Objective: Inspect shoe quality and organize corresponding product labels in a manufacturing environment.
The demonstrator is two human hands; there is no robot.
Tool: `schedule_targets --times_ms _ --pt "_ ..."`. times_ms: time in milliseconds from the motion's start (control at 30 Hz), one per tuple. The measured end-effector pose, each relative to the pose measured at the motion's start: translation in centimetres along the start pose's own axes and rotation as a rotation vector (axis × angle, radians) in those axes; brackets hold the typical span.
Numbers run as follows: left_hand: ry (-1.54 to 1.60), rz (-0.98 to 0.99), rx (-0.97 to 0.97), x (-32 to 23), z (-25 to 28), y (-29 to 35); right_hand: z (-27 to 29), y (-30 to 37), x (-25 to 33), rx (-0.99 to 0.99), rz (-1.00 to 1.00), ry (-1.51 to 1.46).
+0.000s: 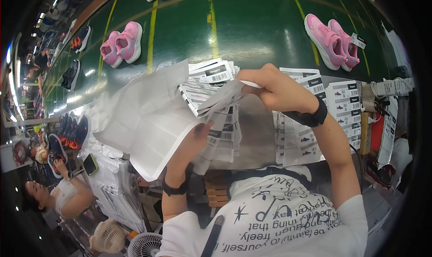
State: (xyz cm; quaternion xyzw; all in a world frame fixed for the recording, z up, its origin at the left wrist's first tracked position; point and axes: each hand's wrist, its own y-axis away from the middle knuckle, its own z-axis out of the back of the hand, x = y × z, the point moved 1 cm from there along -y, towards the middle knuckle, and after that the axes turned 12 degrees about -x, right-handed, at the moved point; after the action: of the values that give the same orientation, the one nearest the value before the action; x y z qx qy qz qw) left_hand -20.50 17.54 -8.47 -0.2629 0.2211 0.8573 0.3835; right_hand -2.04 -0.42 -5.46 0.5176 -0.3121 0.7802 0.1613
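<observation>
A large, pale, thin sheet of paper [157, 117] stretches in front of me, creased and bent over toward the right. My left hand [198, 137] grips its near edge, with some fingers hidden behind the paper. At the sheet's upper right end, my right hand [274, 88] pinches a folded edge between thumb and fingers. Beside the fold, a strip of printed barcode labels [191, 99] shows; whether it is joined to the sheet I cannot tell. Stacks of printed label sheets lie below and behind my hands, one label stack [213, 70] just beyond the fold.
More label sheets [344, 108] lie at right. On the green conveyor belt [252, 27] stand pink shoes [121, 45], another pink pair [330, 43] and dark shoes [72, 74]. At left are a phone [90, 165] on plastic-wrapped stacks, fans [145, 245] and a co-worker [67, 196] holding a shoe.
</observation>
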Motion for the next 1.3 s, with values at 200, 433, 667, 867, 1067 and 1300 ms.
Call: schedule_targets --times_ms 200,433,667,867,1067,1300 --pt "0.058 -0.04 -0.011 -0.2 -0.1 -0.1 0.7 -0.8 -0.3 0.018 0.038 0.064" --pt "-0.108 -0.578 -0.208 1.4 -1.3 -0.6 2.2 -1.7 -0.9 -0.006 -0.048 0.019" --pt "-0.084 -0.627 -0.179 0.6 -0.6 -0.7 1.7 -2.0 -0.7 0.039 -0.078 0.041" --pt "-0.153 -0.601 -0.012 0.6 -0.6 -1.1 2.0 -1.9 -1.1 0.021 -0.053 0.013" --pt "-0.231 -0.632 0.068 2.0 0.1 -0.8 2.0 -2.1 -0.6 0.061 -0.04 0.043" --pt "-0.265 -0.726 0.054 3.5 -0.2 -0.7 1.5 -2.0 -1.3 0.076 0.009 0.039"
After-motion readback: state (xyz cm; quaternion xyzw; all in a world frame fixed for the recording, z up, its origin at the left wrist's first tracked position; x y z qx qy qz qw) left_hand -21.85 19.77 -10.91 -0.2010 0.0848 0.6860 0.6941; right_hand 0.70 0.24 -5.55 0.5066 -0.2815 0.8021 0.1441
